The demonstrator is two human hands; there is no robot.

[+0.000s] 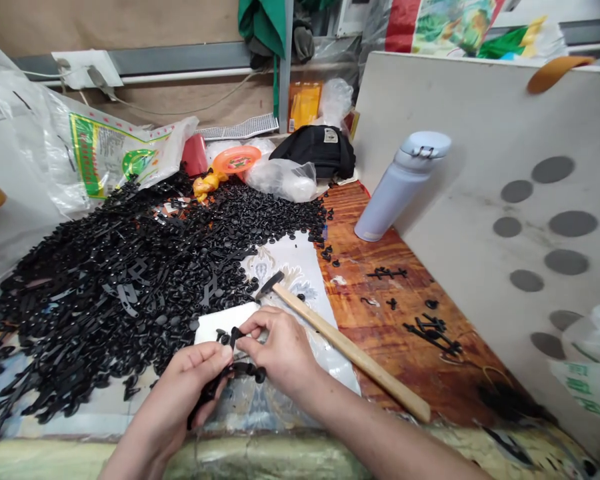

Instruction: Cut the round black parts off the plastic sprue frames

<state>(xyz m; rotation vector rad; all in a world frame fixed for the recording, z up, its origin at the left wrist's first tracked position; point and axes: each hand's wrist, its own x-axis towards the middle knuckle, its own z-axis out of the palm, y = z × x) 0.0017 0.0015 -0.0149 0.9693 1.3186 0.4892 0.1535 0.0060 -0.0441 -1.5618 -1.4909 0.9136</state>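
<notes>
With the left hand (199,373) curled around black plastic strips (245,368) and the right hand (283,341) in a narrow pinch on a small black plastic clip (235,335) near the white pad (208,325), a slackened pinch could let the clip slip and become lost in the adjacent parts heap (175,247).

ahead-left: black parts heap (130,287) blocks | right: hammer (347,345) bars | past hammer: open wooden tabletop (393,327)

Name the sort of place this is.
Likely a small workshop or factory workstation: a big heap of small black parts spreads over the wooden tabletop, and a wooden-handled hammer lies near the right hand.
</notes>
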